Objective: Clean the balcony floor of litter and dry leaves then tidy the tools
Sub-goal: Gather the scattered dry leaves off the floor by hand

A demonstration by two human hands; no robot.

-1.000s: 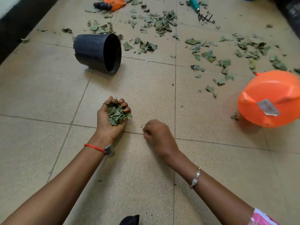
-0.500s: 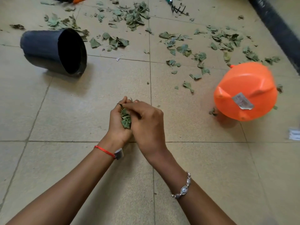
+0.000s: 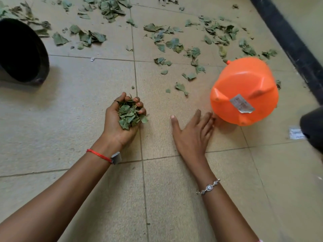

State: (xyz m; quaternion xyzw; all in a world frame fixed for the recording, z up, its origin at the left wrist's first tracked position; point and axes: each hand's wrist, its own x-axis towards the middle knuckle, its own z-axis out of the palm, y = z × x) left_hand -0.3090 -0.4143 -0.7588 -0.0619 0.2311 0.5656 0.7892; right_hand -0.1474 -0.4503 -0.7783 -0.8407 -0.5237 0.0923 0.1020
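left hand [image 3: 122, 117] cupping dry leaves [image 3: 129, 115], right hand [image 3: 192, 133] flat, fingers straight, beside orange pot [image 3: 244, 84], its label [image 3: 242, 103] unreadable

Your left hand [image 3: 111, 124] and right hand [image 3: 192, 135] are bare, and so are both forearms. A silver chain bracelet [image 3: 208, 187] of small oval links circles your right wrist. Across from that bracelet, your left wrist wears a thin red thread [image 3: 99, 155], with a small grey rectangular tag [image 3: 116, 158] hanging on the side facing the bracelet. Well behind the bracelet, a scrap of pink-and-white fabric [image 3: 260, 240] shows.
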